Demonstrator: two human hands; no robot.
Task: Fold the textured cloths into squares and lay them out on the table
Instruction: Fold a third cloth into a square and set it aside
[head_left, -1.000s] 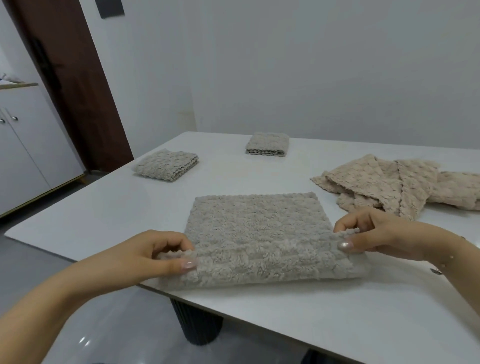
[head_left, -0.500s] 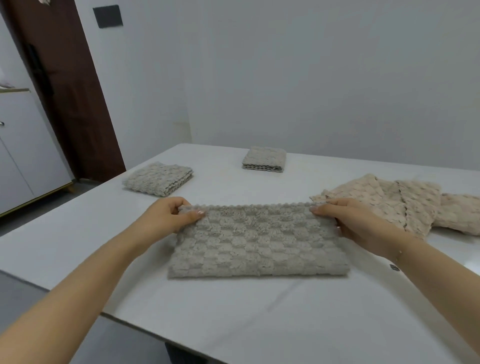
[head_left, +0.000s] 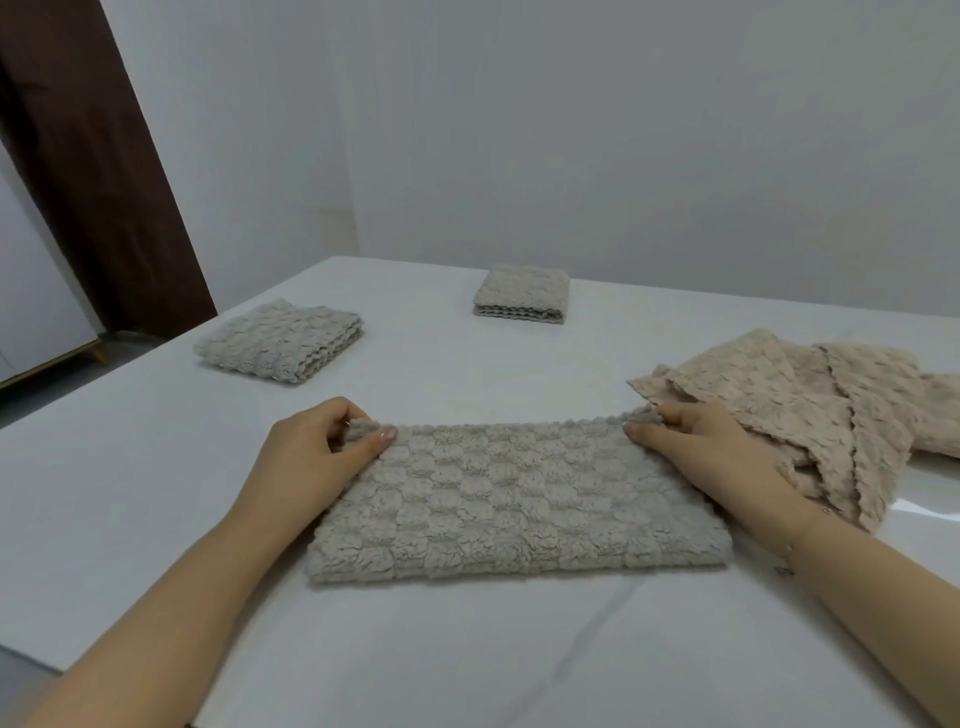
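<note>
Head view: both hands (head_left: 519, 452) pinch the grey cloth's (head_left: 519, 504) far corners.

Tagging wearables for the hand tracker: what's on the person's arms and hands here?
Both forearms are bare, with no sleeves or gloves in view. The left hand has a pale glossy polished thumbnail; the right hand has the same polish. A thin bracelet sits at the right wrist. No rings or watch are discernible.

beige pile (head_left: 810, 415) crowds right; left table (head_left: 130, 467) seemingly open
</note>
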